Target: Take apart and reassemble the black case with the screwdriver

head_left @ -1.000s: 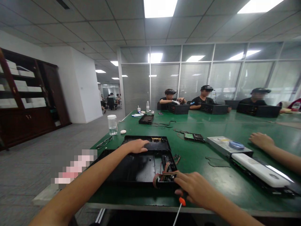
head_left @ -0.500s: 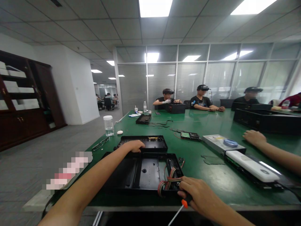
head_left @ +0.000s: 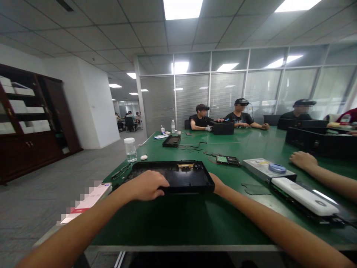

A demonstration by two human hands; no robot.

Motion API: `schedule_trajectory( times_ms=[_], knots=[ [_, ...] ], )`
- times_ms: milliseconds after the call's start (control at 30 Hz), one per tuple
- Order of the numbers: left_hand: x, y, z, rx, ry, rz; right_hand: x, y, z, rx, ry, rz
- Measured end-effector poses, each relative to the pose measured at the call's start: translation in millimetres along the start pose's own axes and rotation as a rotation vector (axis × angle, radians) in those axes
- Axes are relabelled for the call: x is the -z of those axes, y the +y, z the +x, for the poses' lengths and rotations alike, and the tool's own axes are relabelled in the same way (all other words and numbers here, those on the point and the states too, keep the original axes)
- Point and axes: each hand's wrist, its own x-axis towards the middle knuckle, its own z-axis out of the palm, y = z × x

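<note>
Now black tray (head_left: 178,175) between left hand (head_left: 147,185), right hand (head_left: 216,183) grip

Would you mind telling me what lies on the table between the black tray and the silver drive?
In the head view, a small green circuit board lies between the black tray and the silver drive.

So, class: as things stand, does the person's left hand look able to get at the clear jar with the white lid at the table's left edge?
Probably yes. The left hand rests on the black tray's near corner, and the clear jar stands beyond it. Only bare green table and a thin dark tool lie between.
</note>
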Motion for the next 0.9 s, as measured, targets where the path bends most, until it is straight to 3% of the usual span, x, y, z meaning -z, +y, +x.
schedule_trajectory(
  times_ms=[100,200,367,533,600,700,767,900],
  knots=[
    [-13.8,24.7,-23.9,0.017,-0.049,-0.055,-1.9,16.6,-3.7,0.172,-0.044,0.049],
    [-35.3,31.7,-33.6,0.036,-0.112,-0.070,1.1,34.3,-13.6,0.173,-0.075,0.004],
    [-61.6,15.8,-23.0,0.123,-0.213,-0.043,11.1,60.2,-19.7,0.174,-0.094,-0.061],
    [-54.1,-16.1,16.3,0.158,-0.372,-0.188,8.0,77.1,-20.3,0.008,0.032,0.043],
    [-54.4,-30.6,39.9,0.164,-0.254,-0.169,2.2,73.6,-19.1,-0.080,0.048,0.149],
    [-68.7,-50.7,75.1,0.181,0.061,-0.017,-7.3,57.3,-13.0,-0.148,0.036,0.295],
    [-82.4,-60.7,92.6,0.175,0.064,-0.008,-11.8,45.8,-7.6,-0.194,0.028,0.334],
    [-98.2,-70.0,105.7,0.129,-0.054,-0.022,-14.4,34.8,-2.0,-0.280,0.028,0.359]
  ],
)
